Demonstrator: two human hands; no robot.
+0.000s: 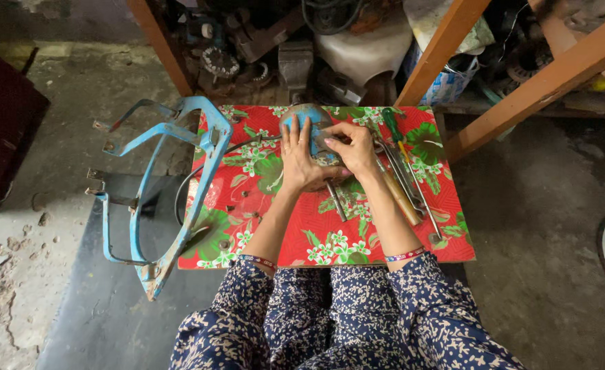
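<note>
A small tabletop (357, 240) covered with a red cloth printed with green leaves and white flowers is seen from above; it is taken as the landmark. At its far middle a rounded blue metal motor housing (309, 123) is set. The left hand (301, 161) is laid flat against the near left face of the housing, fingers spread and pressed to it. The right hand (352, 147) is curled in on the housing's right side, fingertips gathered on it; whether a small part is pinched cannot be told. On the tabletop's right half, wooden-handled and metal hand tools (402, 185) are lain in a loose bundle, just beside the right wrist. Against the tabletop's left edge a bent blue-painted metal frame (155, 181) is leaned, partly over the concrete floor (542, 205).
</note>
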